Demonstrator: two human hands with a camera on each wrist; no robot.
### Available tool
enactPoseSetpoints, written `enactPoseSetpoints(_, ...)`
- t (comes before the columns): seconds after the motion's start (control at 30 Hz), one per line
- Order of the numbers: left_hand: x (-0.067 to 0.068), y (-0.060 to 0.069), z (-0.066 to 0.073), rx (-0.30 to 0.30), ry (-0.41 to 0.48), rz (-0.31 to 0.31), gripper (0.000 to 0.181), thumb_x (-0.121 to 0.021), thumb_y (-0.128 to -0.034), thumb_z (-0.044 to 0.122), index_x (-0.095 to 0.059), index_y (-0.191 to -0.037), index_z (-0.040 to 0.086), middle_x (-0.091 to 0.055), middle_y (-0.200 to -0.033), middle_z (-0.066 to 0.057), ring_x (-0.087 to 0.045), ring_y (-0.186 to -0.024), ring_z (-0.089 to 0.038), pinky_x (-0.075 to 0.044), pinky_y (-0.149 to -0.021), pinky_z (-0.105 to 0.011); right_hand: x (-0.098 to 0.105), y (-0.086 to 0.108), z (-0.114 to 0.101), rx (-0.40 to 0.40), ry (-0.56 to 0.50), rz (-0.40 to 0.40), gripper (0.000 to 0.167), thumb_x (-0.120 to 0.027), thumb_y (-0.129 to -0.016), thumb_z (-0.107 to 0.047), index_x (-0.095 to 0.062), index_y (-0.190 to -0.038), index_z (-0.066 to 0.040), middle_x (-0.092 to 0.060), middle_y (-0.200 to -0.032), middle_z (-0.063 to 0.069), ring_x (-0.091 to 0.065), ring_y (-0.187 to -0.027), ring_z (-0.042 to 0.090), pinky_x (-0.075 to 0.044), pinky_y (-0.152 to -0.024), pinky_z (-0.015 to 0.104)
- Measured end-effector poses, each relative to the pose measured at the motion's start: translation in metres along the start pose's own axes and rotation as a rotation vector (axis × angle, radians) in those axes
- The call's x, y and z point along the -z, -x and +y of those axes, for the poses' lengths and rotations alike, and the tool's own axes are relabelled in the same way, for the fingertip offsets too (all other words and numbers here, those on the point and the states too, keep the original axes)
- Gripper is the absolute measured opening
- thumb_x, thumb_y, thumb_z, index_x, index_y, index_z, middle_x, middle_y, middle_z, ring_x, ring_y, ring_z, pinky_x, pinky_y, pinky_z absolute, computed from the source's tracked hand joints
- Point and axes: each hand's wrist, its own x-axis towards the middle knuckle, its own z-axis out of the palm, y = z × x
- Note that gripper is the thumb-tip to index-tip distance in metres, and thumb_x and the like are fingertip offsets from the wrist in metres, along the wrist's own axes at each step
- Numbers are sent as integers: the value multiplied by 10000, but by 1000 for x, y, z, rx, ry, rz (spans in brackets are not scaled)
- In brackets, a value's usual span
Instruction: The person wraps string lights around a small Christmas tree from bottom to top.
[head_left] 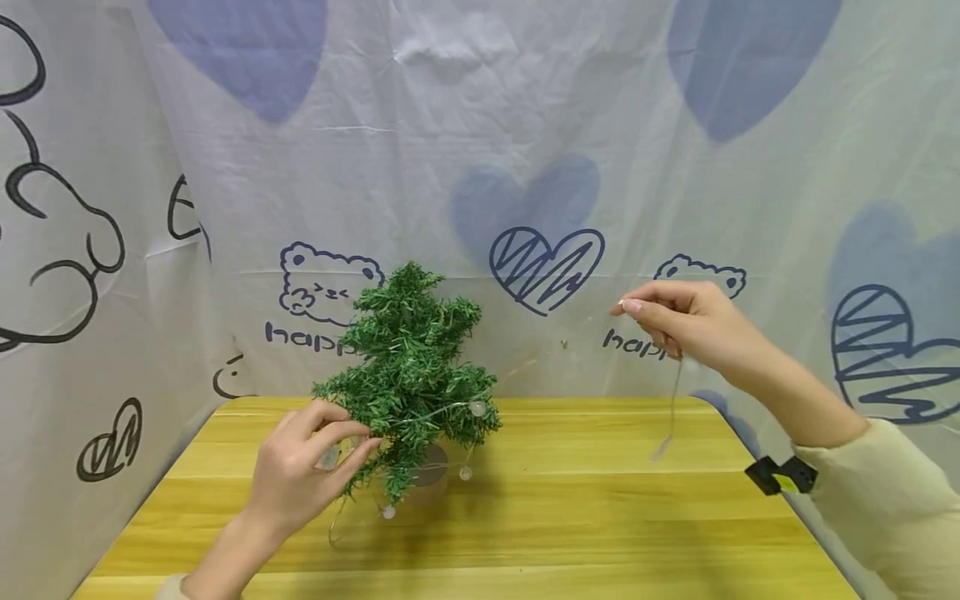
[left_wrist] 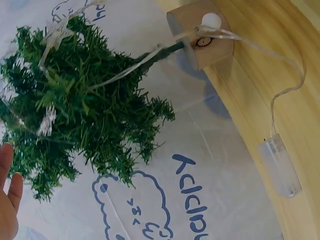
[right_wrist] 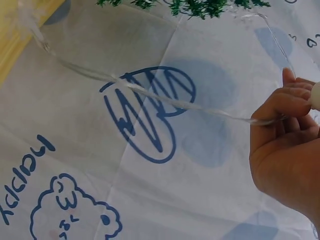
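Note:
A small green artificial Christmas tree (head_left: pixel 408 358) stands on a brown cylindrical base (left_wrist: pixel 220 45). A clear string of lights (left_wrist: pixel 120 75) runs over its branches and around the base, carrying white balls (head_left: pixel 477 408) and a clear star (left_wrist: pixel 57 37). My left hand (head_left: pixel 307 458) is at the lower left branches, thumb and forefinger close together; whether they pinch anything is unclear. To the tree's right, my raised right hand (head_left: pixel 693 321) pinches the light string. One strand (right_wrist: pixel 282 45) stretches from it to the tree; another (right_wrist: pixel 195 106) hangs down.
A clear battery box (left_wrist: pixel 280 167), joined to the wire, lies on the wooden table (head_left: pixel 600 500). Behind hangs a white cloth (head_left: pixel 420 192) printed with hearts and bears. A black piece (head_left: pixel 780 475) sits at my right sleeve.

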Motion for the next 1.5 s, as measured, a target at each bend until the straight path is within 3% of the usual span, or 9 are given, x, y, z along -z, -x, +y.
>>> enactPoseSetpoints(0.13,6,-10,-4,-8,59,94,460,-575,-1050,399,-756,-806,53,-651,-821,-72,-577,-680,-211,-460,-671,-259,-2,-7,9,-77,25,22,334,-572,-1090,-340,-722,-1249,-87,-529,-694,60,-463,-585,189,-454,-533,316)
enactPoseSetpoints(0.27,13,-34,-16,6,161,178,438,-561,-1033,286,-729,-785,-33,-628,-787,-156,-563,-709,-193,-451,-727,-159,-5,-19,20,-152,77,25,383,-564,-1086,-394,-715,-1275,-97,-532,-688,37,-469,-596,179,-443,-543,312)
enactPoseSetpoints(0.37,17,-53,-32,95,230,173,347,-552,-1003,178,-729,-826,-63,-622,-816,-166,-556,-771,-104,-437,-752,-125,-8,-32,27,-186,95,28,410,-553,-1088,-408,-704,-1296,-88,-532,-682,23,-462,-599,177,-420,-572,319)
enactPoseSetpoints(0.5,20,-80,-52,292,293,110,315,-498,-1034,109,-737,-914,-58,-628,-878,-43,-550,-774,-26,-435,-710,-148,-11,-51,36,-200,96,43,394,-553,-1093,-373,-704,-1304,-77,-532,-659,27,-442,-592,193,-407,-611,346)
enactPoseSetpoints(0.67,14,-121,-74,509,371,-31,354,-446,-1118,184,-706,-1088,-55,-624,-927,23,-587,-762,-108,-473,-689,-193,-19,-79,45,-201,108,52,370,-564,-1089,-352,-717,-1298,-88,-523,-648,38,-431,-568,169,-434,-702,367)
enactPoseSetpoints(0.87,-4,-157,-96,659,377,-332,358,-474,-1118,292,-612,-1338,44,-631,-1113,-67,-614,-916,-177,-468,-739,-249,-33,-112,52,-197,117,42,373,-584,-1079,-350,-719,-1298,-80,-517,-646,11,-440,-545,139,-440,-652,330)
enactPoseSetpoints(1.03,-23,-179,-109,673,360,-572,413,-495,-1111,296,-539,-1445,57,-606,-1299,-150,-611,-1087,-283,-491,-875,-396,-46,-132,53,-206,137,31,358,-574,-1083,-346,-725,-1294,-98,-574,-727,18,-485,-596,160,-425,-553,293)
enactPoseSetpoints(1.2,-39,-194,-121,697,405,-719,439,-521,-1102,274,-513,-1484,59,-596,-1387,-169,-589,-1206,-344,-476,-987,-524,-58,-148,49,-191,164,25,348,-565,-1087,-343,-739,-1272,-105,-648,-861,42,-522,-688,176,-439,-599,310)
enactPoseSetpoints(1.5,-64,-205,-132,696,492,-934,408,-561,-1093,329,-612,-1424,95,-642,-1392,-87,-567,-1201,-211,-495,-955,-436,-81,-174,39,-170,224,-22,328,-559,-1091,-305,-752,-1259,-101,-708,-1172,169,-558,-717,153,-462,-603,299)
